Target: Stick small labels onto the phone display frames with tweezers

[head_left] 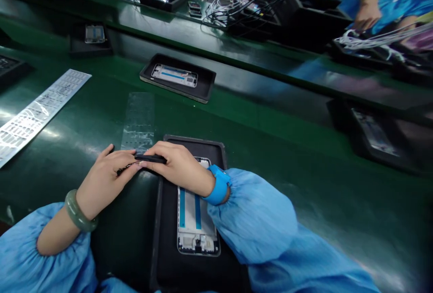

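We hold a slim black tool (151,158) level between both hands, just over the far left corner of the nearest black tray (165,239). Our right hand (179,167) is closed over the tool's right end with its fingers curled down. Our left hand (103,180) pinches the left end between thumb and forefinger, with the other fingers folded under. We judge that a grip at both ends steadies so thin a piece, and that our right forearm crosses the tray so the hand can rest there. A green bangle (78,212) sits on the left wrist and a blue wrist strap (219,185) on the right. The tray lies at the near edge of the green surface (287,148) and holds 1 phone frame (196,227), lying flat in its recess with 2 blue strips showing; the recess looks shaped to stop it sliding. Just beyond the tray's far left corner a clear film strip (138,121) lies flat, and a white label sheet (37,112) runs toward the left edge. Further out a second tray (206,86) holds 1 frame (174,75). Another tray sits at the far left (77,47) and a dark one near the right edge (341,121); their contents are too blurred to name. Past the surface's far edge, a co-worker's hand (367,16) rests near white cables (372,39).
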Demonstrator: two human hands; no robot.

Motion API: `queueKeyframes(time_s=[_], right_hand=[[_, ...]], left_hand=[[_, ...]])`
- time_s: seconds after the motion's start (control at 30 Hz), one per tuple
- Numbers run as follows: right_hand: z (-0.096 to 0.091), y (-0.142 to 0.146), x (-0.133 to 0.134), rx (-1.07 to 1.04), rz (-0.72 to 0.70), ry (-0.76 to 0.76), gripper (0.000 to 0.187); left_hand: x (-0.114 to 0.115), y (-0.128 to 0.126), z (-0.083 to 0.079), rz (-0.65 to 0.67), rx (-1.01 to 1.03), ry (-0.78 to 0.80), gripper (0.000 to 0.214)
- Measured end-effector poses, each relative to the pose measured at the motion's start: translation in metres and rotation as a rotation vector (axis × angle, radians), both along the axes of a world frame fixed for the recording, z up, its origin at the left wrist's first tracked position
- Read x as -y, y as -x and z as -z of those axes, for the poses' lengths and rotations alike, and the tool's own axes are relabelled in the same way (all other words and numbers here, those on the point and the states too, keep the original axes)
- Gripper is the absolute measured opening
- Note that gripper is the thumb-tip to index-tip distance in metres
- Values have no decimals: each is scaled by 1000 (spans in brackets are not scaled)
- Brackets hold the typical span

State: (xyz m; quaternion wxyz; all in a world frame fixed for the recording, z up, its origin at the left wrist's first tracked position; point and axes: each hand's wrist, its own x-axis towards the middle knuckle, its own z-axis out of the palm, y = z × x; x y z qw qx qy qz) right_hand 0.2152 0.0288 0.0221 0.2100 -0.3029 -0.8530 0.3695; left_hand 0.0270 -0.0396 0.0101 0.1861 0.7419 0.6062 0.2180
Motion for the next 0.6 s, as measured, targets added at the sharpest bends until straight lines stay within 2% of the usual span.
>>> queueKeyframes(time_s=[0.1,0.27,0.37,0.5,0.6], right_hand=[[3,1,0,-29,61,39,26],[2,0,1,-66,77,96,26],[-1,1,2,-96,90,113,28],[-1,0,3,-150,119,155,26],[1,-2,1,-194,179,252,23]], left_hand=[[-1,-3,-3,-38,145,55,27],[-1,-7,-11,-128,312,167,23],[-1,-9,-14,-139,391,228,20],[-1,-7,-15,-167,516,349,26],[-1,-5,-14,-257,734,436,33]])
